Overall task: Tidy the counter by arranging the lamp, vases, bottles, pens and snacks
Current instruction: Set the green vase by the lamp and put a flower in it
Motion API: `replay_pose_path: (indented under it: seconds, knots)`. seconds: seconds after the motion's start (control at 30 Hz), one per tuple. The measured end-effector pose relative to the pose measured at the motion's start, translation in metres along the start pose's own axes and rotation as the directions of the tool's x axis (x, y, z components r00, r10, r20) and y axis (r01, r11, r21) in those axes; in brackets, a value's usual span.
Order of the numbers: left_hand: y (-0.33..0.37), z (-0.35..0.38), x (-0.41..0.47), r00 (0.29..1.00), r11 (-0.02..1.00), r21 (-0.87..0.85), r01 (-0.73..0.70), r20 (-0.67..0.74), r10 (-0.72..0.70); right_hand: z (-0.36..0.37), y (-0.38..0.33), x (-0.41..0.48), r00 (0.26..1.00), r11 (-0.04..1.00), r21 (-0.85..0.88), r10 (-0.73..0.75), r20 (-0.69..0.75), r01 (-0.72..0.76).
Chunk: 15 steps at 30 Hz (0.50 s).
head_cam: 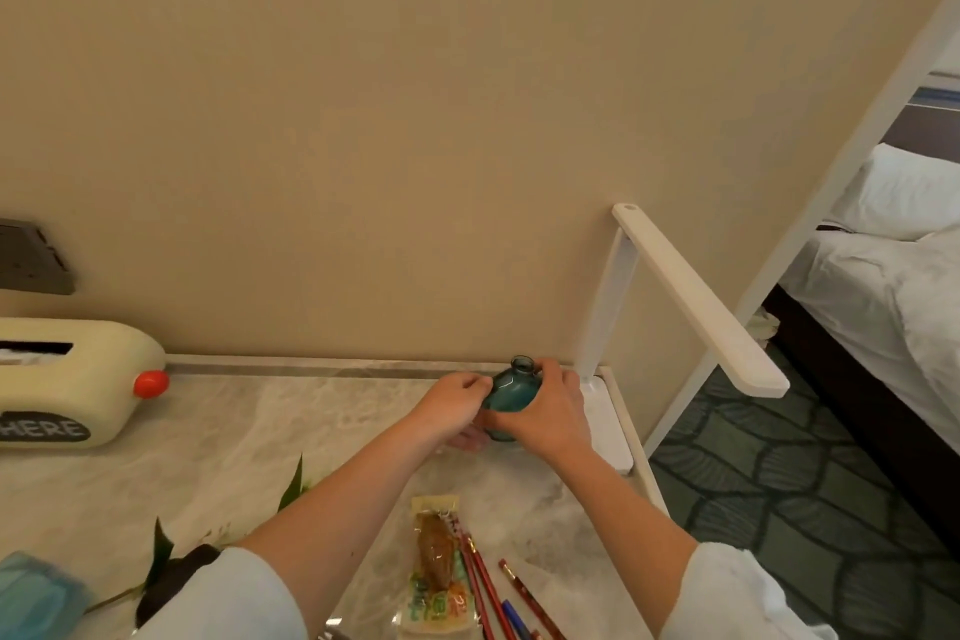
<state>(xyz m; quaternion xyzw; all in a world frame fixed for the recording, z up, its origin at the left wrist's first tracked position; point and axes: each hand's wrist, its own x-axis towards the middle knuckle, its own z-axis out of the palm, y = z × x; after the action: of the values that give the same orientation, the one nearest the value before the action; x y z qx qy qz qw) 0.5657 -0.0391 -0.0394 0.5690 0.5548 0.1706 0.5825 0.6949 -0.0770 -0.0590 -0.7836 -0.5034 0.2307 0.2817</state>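
Observation:
A small teal glass vase (508, 392) stands near the back right of the marble counter (260, 431), just left of the white desk lamp (691, 296). My right hand (545, 411) curls round the vase's right side. My left hand (457, 400) holds its left side with the fingertips. A snack packet (436, 572) lies at the front. Beside it are red pencils (478, 582) and a blue pen (514, 616).
A cream tissue box (67, 379) with an orange knob sits at the back left. Green leaves (291, 483) and a dark object (171, 582) lie at the front left, next to a blue thing (31, 592). The counter ends right of the lamp; a bed (883, 286) stands beyond.

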Motion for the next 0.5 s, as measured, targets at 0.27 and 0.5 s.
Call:
replay_pose_path:
  seconds: [0.27, 0.5]
  knots:
    - [0.004, 0.009, 0.016, 0.993, 0.996, -0.020, -0.085, -0.090, 0.083, 0.000, 0.012, 0.013, 0.999, 0.998, 0.046, -0.045, -0.017, 0.046]
    - [0.004, 0.017, 0.023, 0.981, 0.989, -0.032, -0.143, -0.140, 0.138, -0.011, 0.020, 0.012, 0.991, 0.989, 0.091, -0.105, -0.088, 0.113]
